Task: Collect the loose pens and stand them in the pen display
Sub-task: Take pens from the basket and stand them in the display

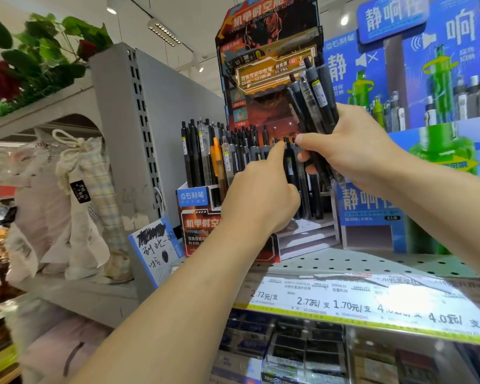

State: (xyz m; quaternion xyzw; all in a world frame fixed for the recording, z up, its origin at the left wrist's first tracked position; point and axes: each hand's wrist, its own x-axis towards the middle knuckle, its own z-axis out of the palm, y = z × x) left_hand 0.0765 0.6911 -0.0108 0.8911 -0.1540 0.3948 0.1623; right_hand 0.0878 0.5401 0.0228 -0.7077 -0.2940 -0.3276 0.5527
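A red and black cardboard pen display [203, 223] stands on a perforated white shelf [344, 261]. Several black pens and one orange pen [216, 162] stand upright in its slots. My right hand [352, 151] grips a bundle of several black pens [315, 98], fanned upward in front of the display's header card. My left hand [261, 195] pinches a single black pen [288, 164] between thumb and fingers, holding it upright over the display's front right slots. The two hands nearly touch.
A blue and green pen display [372, 217] stands right beside the first one. Price labels [344, 303] run along the shelf edge. A handwritten notepad [155, 248] leans at the left. Cloth bags [75, 195] and fake plants [39, 51] fill the left shelving.
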